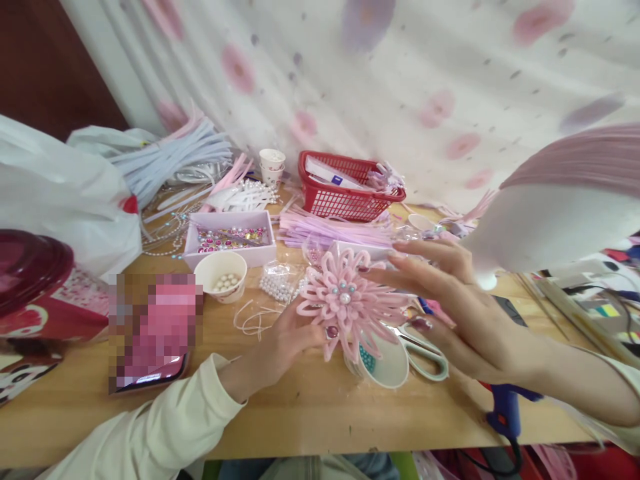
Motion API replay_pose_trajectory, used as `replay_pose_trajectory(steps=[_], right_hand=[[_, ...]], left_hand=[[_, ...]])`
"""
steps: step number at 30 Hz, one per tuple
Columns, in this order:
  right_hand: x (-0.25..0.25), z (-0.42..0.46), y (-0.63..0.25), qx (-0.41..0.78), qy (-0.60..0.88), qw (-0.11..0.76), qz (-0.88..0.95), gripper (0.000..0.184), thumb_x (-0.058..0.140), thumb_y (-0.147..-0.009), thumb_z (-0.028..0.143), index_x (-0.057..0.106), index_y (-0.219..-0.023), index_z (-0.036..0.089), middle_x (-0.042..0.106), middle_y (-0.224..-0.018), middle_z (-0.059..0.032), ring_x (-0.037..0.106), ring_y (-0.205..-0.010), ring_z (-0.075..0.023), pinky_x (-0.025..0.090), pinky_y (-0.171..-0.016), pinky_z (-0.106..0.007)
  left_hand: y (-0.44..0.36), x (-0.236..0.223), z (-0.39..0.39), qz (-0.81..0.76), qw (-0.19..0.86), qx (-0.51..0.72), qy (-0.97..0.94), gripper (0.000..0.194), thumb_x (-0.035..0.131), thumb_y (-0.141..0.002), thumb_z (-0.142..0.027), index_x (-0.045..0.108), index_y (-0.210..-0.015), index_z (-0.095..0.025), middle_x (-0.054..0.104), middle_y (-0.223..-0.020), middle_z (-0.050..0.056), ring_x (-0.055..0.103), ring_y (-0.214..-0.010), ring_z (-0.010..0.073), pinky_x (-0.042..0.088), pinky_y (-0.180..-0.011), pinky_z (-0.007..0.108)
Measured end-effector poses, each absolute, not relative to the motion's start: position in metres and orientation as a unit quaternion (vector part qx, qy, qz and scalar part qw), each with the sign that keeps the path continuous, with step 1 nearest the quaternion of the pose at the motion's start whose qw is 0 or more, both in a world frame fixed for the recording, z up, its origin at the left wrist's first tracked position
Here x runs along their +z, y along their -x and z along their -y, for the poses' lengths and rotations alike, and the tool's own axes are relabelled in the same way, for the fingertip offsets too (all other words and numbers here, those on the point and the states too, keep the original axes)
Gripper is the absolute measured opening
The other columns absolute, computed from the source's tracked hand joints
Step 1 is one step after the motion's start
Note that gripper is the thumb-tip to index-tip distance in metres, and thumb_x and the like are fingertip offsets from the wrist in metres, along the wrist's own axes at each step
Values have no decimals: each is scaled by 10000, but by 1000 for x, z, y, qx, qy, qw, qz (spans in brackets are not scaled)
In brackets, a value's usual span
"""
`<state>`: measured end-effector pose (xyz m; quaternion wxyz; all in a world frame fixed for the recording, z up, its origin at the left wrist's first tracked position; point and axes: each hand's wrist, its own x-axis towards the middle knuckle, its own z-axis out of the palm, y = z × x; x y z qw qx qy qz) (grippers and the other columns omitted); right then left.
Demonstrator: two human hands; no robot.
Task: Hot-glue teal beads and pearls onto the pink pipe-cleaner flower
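A pink pipe-cleaner flower (345,298) with layered looped petals and a centre of pearl and pale blue beads is held above the table. My left hand (287,340) grips it from the lower left, its thumb on the front petals and the other fingers hidden behind. On the flower's right side is my right hand (465,310), fingers spread, with fingertips at the outer petals; whether they press on them I cannot tell. Just below the flower, a white paper cup (393,367) lies tipped with turquoise beads. Scissors (427,357) rest beside it.
A phone (160,333), a paper cup with pearls (220,277) and a lilac bead box (230,240) are at left. Behind are lilac pipe cleaners (330,230) and a red basket (345,200). A blue glue gun (505,410) and a white mannequin head (565,213) are at right.
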<state>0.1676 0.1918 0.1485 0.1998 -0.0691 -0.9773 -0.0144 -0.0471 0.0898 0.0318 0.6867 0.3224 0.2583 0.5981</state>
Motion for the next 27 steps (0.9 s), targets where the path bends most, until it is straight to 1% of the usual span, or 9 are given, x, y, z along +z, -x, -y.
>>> replay_pose_trajectory(steps=[4, 6, 9, 11, 13, 17, 20, 24, 27], right_hand=[[146, -187, -172, 102, 149, 330, 926, 614, 679, -937, 98, 532, -1475, 355, 728, -1071, -31, 680, -1050, -247, 544, -938, -428], [145, -186, -174, 131, 185, 369, 901, 486, 723, -918, 99, 629, -1327, 344, 738, -929, 11, 708, -867, -203, 574, -801, -370], [150, -189, -177, 76, 190, 365, 908, 239, 746, -919, 110, 732, -1069, 296, 766, -841, 21, 716, -736, -155, 548, -637, -289], [156, -194, -178, 54, 172, 357, 917, 179, 761, -907, 93, 765, -959, 264, 771, -825, 5, 713, -701, -134, 531, -593, -258], [159, -202, -179, 69, 160, 368, 914, 178, 754, -904, 82, 795, -932, 252, 764, -795, -8, 705, -681, -128, 533, -587, -250], [157, -216, -185, 108, 197, 390, 893, 120, 778, -869, 172, 834, -835, 272, 751, -724, -7, 671, -619, -130, 509, -545, -258], [156, -226, -194, 101, 264, 390, 876, 100, 765, -876, 280, 839, -811, 259, 730, -662, -12, 643, -561, -129, 472, -490, -255], [173, -250, -215, 71, 375, 424, 822, 306, 705, -928, 475, 791, -849, 192, 700, -612, -31, 623, -506, -135, 495, -496, -269], [195, -270, -236, 24, 450, 465, 762, 368, 604, -981, 516, 701, -832, 194, 598, -505, 1, 558, -446, -131, 452, -478, -277]], left_hand=[[47, 25, -89, -280, 697, 581, -313, 419, 864, -780, -316, 716, -1168, -263, 771, -1169, 54, 699, -1160, 302, 574, -805, 332], [47, 20, -89, -283, 683, 592, -320, 414, 861, -797, -303, 721, -1185, -281, 766, -1206, 47, 691, -1196, 301, 587, -837, 337], [47, 14, -91, -289, 665, 606, -326, 384, 849, -813, -308, 731, -1178, -292, 771, -1194, 42, 692, -1201, 308, 593, -924, 387], [47, 11, -92, -291, 670, 596, -332, 376, 820, -832, -321, 722, -1194, -292, 764, -1222, 47, 681, -1221, 324, 571, -1015, 461], [48, 7, -93, -311, 655, 597, -343, 345, 790, -843, -315, 720, -1180, -288, 748, -1271, 41, 641, -1289, 328, 485, -1144, 508], [50, 2, -94, -345, 602, 624, -360, 343, 758, -855, -293, 693, -1192, -296, 707, -1361, 17, 555, -1402, 300, 320, -1276, 490], [50, 7, -93, -342, 612, 625, -344, 420, 752, -850, -342, 647, -1254, -294, 701, -1370, 38, 569, -1391, 309, 392, -1236, 524], [48, 18, -94, -350, 625, 624, -312, 443, 807, -781, -422, 645, -1168, -279, 718, -1324, 60, 610, -1335, 343, 539, -1097, 551], [46, 23, -95, -355, 618, 632, -304, 434, 836, -743, -429, 647, -1104, -279, 744, -1254, 57, 656, -1269, 341, 577, -1042, 542]])
